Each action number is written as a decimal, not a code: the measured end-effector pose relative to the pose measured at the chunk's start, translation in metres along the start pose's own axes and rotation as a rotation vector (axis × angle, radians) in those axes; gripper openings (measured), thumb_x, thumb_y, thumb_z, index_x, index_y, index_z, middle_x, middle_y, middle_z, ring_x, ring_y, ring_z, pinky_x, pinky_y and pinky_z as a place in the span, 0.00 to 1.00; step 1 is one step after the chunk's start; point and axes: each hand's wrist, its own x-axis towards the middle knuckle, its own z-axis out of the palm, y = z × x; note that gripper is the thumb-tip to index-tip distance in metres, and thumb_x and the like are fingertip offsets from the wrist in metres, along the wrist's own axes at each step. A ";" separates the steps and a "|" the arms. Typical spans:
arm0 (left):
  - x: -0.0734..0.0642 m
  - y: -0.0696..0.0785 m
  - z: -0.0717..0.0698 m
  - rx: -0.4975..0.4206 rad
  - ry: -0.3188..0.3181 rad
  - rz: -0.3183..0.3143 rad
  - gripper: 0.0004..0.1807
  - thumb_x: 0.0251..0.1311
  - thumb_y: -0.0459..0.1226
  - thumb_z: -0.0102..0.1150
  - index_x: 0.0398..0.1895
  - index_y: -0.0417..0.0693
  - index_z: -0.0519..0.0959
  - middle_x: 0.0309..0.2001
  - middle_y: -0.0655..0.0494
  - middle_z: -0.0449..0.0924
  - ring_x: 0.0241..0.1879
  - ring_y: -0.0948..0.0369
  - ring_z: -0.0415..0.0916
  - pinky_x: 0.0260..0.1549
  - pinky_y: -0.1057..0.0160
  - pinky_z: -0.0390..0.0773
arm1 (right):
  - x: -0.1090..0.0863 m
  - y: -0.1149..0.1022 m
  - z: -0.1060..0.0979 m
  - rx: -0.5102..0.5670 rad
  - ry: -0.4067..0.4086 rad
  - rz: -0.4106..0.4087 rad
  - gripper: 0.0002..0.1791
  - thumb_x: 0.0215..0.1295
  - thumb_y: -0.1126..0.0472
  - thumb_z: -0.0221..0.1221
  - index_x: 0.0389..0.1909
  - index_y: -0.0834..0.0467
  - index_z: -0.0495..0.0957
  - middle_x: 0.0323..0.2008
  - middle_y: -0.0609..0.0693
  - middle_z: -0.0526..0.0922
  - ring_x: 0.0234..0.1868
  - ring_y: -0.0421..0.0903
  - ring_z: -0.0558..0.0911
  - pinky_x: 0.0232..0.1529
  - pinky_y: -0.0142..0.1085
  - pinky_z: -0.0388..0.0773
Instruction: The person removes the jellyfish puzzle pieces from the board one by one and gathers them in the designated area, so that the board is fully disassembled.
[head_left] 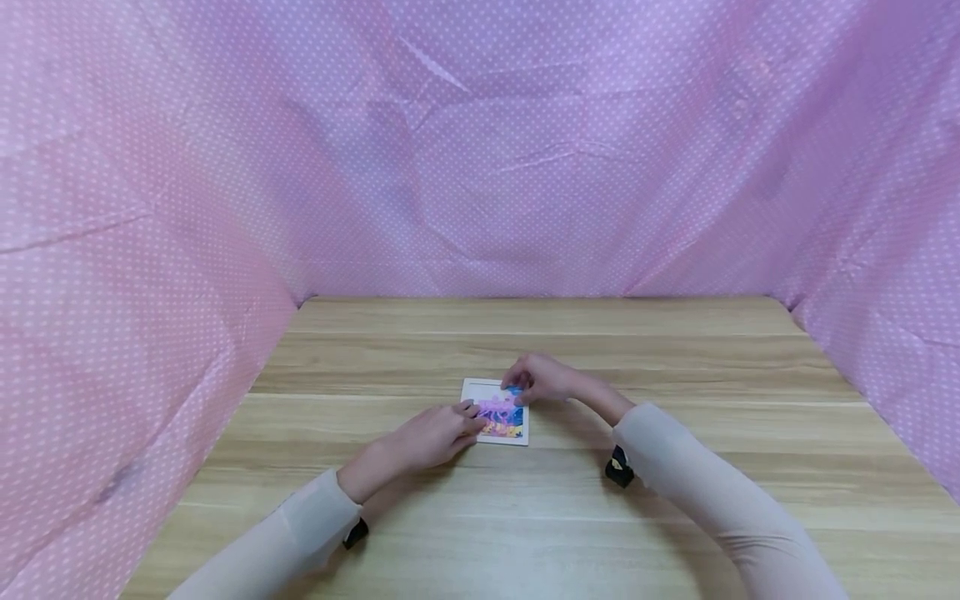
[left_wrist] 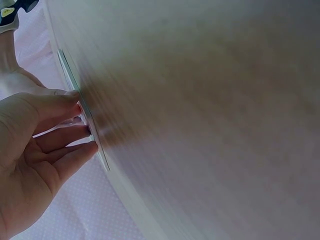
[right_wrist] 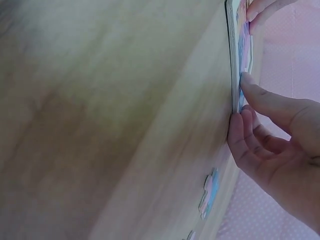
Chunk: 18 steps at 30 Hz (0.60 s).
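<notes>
A small jigsaw puzzle point(head_left: 498, 417) with a pink, blue and yellow picture lies flat in a white tray on the table. Its upper left part shows plain white. My left hand point(head_left: 438, 435) rests at the left side of the puzzle, fingertips on its surface and edge; the left wrist view shows the tray point(left_wrist: 90, 117) edge-on under those fingers. At the upper right corner is my right hand point(head_left: 546, 377). In the right wrist view its thumb point(right_wrist: 262, 97) touches the picture while the other fingers curl at the tray's edge.
Loose puzzle pieces, one pink and blue piece point(right_wrist: 209, 192) among them, lie on the table beside my right hand. The wooden table point(head_left: 495, 533) stretches around the puzzle. Pink dotted cloth point(head_left: 480, 167) hangs behind and at both sides.
</notes>
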 end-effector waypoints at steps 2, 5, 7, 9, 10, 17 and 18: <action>0.000 0.001 0.000 0.005 0.004 0.005 0.17 0.72 0.35 0.57 0.60 0.37 0.80 0.63 0.37 0.74 0.63 0.44 0.73 0.59 0.49 0.75 | 0.000 0.000 -0.001 -0.011 -0.013 0.000 0.14 0.58 0.70 0.70 0.45 0.64 0.84 0.37 0.53 0.79 0.40 0.48 0.79 0.44 0.35 0.78; 0.000 0.002 0.002 0.012 0.010 0.006 0.17 0.72 0.35 0.58 0.60 0.37 0.80 0.62 0.37 0.75 0.63 0.45 0.73 0.59 0.49 0.75 | 0.002 -0.001 -0.003 -0.042 -0.058 -0.002 0.13 0.59 0.69 0.70 0.44 0.63 0.83 0.38 0.53 0.79 0.41 0.48 0.78 0.45 0.35 0.77; 0.000 0.004 0.003 0.015 0.010 0.002 0.17 0.72 0.35 0.58 0.60 0.37 0.80 0.62 0.37 0.75 0.63 0.45 0.73 0.59 0.49 0.75 | 0.004 -0.004 -0.006 -0.064 -0.101 -0.002 0.12 0.60 0.69 0.70 0.44 0.63 0.82 0.38 0.53 0.78 0.42 0.48 0.78 0.47 0.35 0.76; 0.000 0.006 0.004 0.017 0.011 0.000 0.17 0.72 0.35 0.58 0.60 0.38 0.80 0.62 0.37 0.75 0.63 0.45 0.73 0.59 0.49 0.75 | 0.006 -0.007 -0.009 -0.087 -0.142 0.002 0.12 0.60 0.69 0.70 0.45 0.63 0.81 0.39 0.53 0.78 0.43 0.49 0.77 0.47 0.36 0.76; 0.000 0.006 0.004 0.022 0.011 -0.001 0.17 0.72 0.35 0.58 0.60 0.38 0.80 0.62 0.37 0.75 0.63 0.45 0.73 0.59 0.49 0.75 | 0.007 -0.007 -0.010 -0.099 -0.158 -0.004 0.12 0.60 0.69 0.70 0.44 0.63 0.81 0.39 0.53 0.78 0.42 0.49 0.77 0.47 0.35 0.76; 0.000 0.013 0.007 0.034 0.015 -0.004 0.17 0.72 0.35 0.57 0.60 0.38 0.80 0.62 0.37 0.75 0.63 0.45 0.73 0.59 0.48 0.75 | 0.005 -0.003 -0.010 -0.096 -0.179 -0.059 0.06 0.60 0.69 0.70 0.35 0.65 0.81 0.32 0.52 0.80 0.33 0.44 0.75 0.37 0.29 0.73; 0.000 0.014 0.008 0.036 0.016 -0.006 0.17 0.72 0.35 0.57 0.60 0.37 0.80 0.62 0.37 0.75 0.63 0.45 0.73 0.59 0.48 0.75 | 0.003 -0.001 -0.009 -0.090 -0.165 -0.059 0.06 0.60 0.69 0.70 0.33 0.64 0.81 0.31 0.52 0.79 0.32 0.43 0.74 0.36 0.29 0.73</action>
